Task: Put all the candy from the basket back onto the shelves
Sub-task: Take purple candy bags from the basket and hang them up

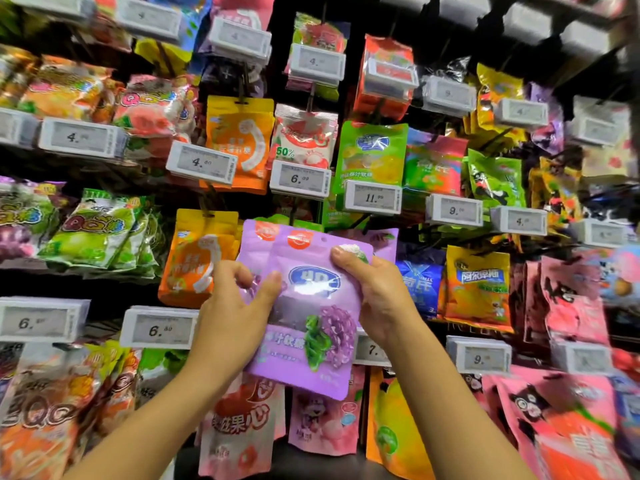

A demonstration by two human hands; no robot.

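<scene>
Hands, left hand (pixel 231 299) and right hand (pixel 375 292), pinch glossy flat purple pouch (pixel 311 317).

Both hands (pixel 239 306) (pixel 374 289) hold purple candy bags (pixel 311 306) before the shelves (pixel 372 199)

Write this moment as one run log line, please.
left hand: holds purple bag | right hand: holds same bag | bag: raised before shelf pegs, second purple bag behind | basket: not visible

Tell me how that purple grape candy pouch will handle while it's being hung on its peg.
The purple pouch is probably floppy: it is a thin film bag, which the left hand and right hand both steady. Its glossy sheen suggests it is slippery. It seems light, pinched only at the edges.
</scene>
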